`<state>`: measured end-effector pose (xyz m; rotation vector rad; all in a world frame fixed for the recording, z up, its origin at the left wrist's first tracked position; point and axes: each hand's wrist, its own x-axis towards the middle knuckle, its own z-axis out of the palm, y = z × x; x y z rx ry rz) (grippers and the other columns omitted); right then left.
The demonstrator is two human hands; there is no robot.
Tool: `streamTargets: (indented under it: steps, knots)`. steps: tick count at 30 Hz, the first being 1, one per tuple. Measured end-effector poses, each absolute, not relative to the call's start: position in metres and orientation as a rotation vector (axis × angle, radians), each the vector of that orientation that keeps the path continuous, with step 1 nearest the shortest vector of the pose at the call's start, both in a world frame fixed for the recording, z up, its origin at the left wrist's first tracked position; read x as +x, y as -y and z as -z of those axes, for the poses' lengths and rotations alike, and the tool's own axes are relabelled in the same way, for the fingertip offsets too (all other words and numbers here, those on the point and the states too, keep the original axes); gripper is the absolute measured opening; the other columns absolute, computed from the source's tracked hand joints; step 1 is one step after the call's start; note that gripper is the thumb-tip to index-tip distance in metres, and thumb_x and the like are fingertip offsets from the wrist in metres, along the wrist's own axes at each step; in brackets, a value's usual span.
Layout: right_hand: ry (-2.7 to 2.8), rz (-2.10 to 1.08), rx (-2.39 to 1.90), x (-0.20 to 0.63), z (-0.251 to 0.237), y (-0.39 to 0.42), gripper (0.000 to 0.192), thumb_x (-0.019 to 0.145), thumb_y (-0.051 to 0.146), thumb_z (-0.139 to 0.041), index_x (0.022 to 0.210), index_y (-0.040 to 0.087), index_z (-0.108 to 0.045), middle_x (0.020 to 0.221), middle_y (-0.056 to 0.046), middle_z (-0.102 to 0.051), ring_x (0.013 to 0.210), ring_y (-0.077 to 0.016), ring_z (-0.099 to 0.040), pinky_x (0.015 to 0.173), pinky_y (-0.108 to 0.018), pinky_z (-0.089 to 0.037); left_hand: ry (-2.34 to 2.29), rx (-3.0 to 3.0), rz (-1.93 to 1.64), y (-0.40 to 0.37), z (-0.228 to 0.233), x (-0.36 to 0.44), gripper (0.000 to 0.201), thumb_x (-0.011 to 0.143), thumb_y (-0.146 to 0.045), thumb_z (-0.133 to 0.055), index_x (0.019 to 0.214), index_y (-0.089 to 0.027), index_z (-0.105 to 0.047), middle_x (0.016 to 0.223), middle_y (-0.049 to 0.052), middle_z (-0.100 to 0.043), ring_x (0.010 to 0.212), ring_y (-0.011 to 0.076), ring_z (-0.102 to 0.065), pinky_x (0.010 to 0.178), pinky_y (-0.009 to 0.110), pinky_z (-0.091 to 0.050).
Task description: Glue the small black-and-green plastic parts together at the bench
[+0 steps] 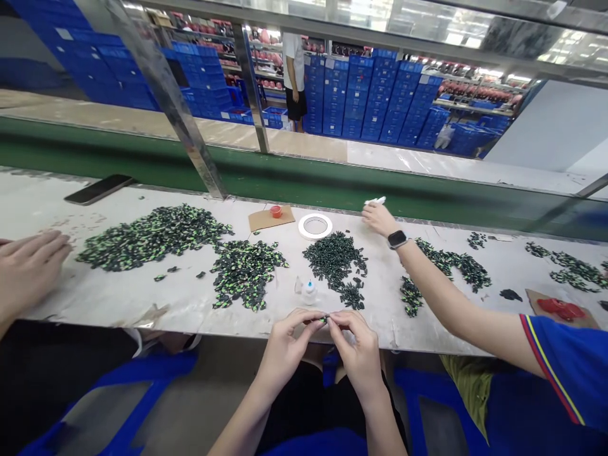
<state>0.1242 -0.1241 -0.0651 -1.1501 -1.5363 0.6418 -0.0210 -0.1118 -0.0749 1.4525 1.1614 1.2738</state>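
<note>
Head view: a tiny green-and-black part (324, 320) is pinched between left hand (285, 345) and right hand (360, 350), just off the bench edge (213, 329).
It could be dropped into the lap if either grip slackens; the glue bottle (309, 291) could be knocked, and a co-worker's arm (441, 291) is stretched across beyond.

bright even overhead light, soft shadows, glare on metal rails, wide-angle bending at edges

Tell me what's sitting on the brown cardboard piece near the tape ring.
A small red cap sits on the cardboard, left of the tape ring. What is inside the cap or under the cardboard is hidden.
</note>
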Motion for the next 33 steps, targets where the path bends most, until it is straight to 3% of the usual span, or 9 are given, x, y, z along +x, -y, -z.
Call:
streamTargets:
  steps: [7,9,13,16,21,29,33]
  knots:
    - [1.492,-0.602,-1.143,0.129,0.066,0.127,0.01,0.084,0.018,-0.061,0.078,0.022,-0.068,0.077,-0.004,-0.07,0.077,-0.0186,-0.065,0.072,-0.033,-0.055,-1.148,1.469,-1.229,0.115,0.067,-0.016,0.016,0.081,-0.027,-0.064,0.088,-0.019,-0.075,0.089,0.008,-0.076,0.085,0.0216,-0.071,0.079,0.032,-0.058]
    - [1.473,-0.604,-1.155,0.131,0.067,0.128,0.008,0.083,0.017,-0.062,0.086,0.022,-0.069,0.079,-0.004,-0.07,0.076,-0.0183,-0.066,0.07,-0.033,-0.056,-1.158,1.511,-1.221,0.117,0.064,-0.013,0.016,0.082,-0.026,-0.062,0.089,-0.019,-0.074,0.09,0.007,-0.076,0.086,0.0213,-0.071,0.08,0.032,-0.058]
    - [1.483,-0.637,-1.164,0.139,0.065,0.13,0.029,0.08,0.016,-0.063,0.109,0.023,-0.064,0.087,-0.004,-0.071,0.076,-0.0176,-0.068,0.07,-0.031,-0.059,-1.15,1.622,-1.159,0.115,0.057,-0.012,0.017,0.084,-0.024,-0.058,0.093,-0.02,-0.072,0.094,0.007,-0.074,0.091,0.0205,-0.069,0.083,0.032,-0.057]
    - [1.574,-0.603,-1.172,0.146,0.061,0.13,0.033,0.081,0.016,-0.062,0.113,0.023,-0.06,0.086,-0.003,-0.072,0.075,-0.0169,-0.068,0.07,-0.031,-0.059,-1.113,1.718,-1.104,0.111,0.053,-0.015,0.017,0.084,-0.023,-0.057,0.095,-0.02,-0.07,0.095,0.007,-0.074,0.092,0.02,-0.068,0.083,0.032,-0.056]
    - [1.6,-0.571,-1.174,0.15,0.062,0.13,0.034,0.08,0.016,-0.062,0.112,0.023,-0.055,0.079,0.0,-0.066,0.074,-0.0149,-0.067,0.077,-0.032,-0.057,-1.047,1.815,-1.105,0.11,0.044,-0.017,0.014,0.085,-0.021,-0.057,0.092,-0.02,-0.069,0.092,0.006,-0.074,0.09,0.0203,-0.068,0.081,0.032,-0.054]
    - [1.492,-0.615,-1.059,0.144,0.064,0.132,0.025,0.078,0.014,-0.06,0.096,0.025,-0.048,0.079,0.001,-0.058,0.071,-0.0137,-0.064,0.068,-0.028,-0.057,-1.137,1.772,-1.237,0.126,0.042,-0.007,0.015,0.085,-0.02,-0.057,0.091,-0.02,-0.07,0.089,0.007,-0.074,0.086,0.0205,-0.069,0.077,0.031,-0.056]
    - [1.559,-0.553,-1.079,0.147,0.067,0.133,0.025,0.079,0.012,-0.059,0.097,0.025,-0.048,0.079,0.001,-0.056,0.074,-0.0142,-0.062,0.067,-0.028,-0.055,-1.182,1.682,-1.26,0.13,0.046,-0.003,0.014,0.083,-0.023,-0.059,0.087,-0.021,-0.072,0.086,0.006,-0.075,0.084,0.0207,-0.069,0.075,0.031,-0.057]
